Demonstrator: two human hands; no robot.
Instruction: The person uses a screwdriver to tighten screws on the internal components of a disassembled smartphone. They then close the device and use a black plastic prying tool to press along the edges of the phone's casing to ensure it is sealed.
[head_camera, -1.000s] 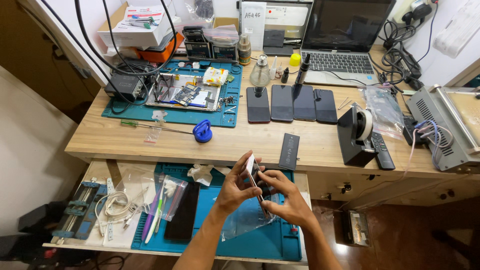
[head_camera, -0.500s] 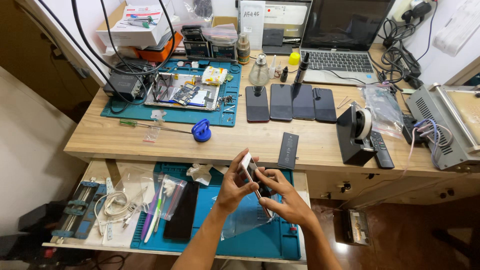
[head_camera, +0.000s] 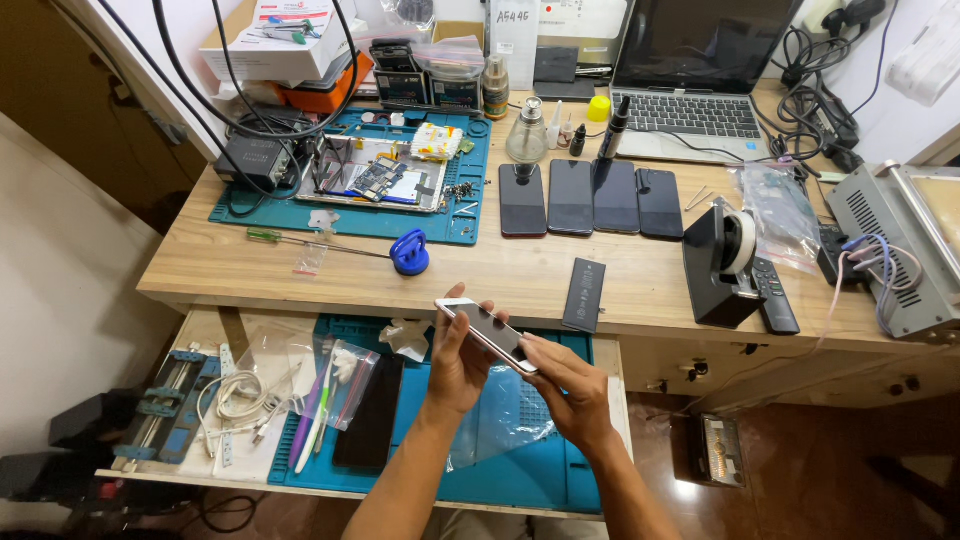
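Over the pulled-out drawer (head_camera: 250, 345), both hands, left hand (head_camera: 462, 362) & right hand (head_camera: 570, 395), clamp the slim phone (head_camera: 487, 333) by its edges; looks light, stiff, slippery w/ fragile glass imo

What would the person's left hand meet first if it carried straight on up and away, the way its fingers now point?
Probably the blue suction cup on the wooden desk; the left hand, holding the phone, points roughly there, though depth is unclear.

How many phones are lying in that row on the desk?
4 dark flat phones lie side by side before the laptop. A fifth is held in both hands.
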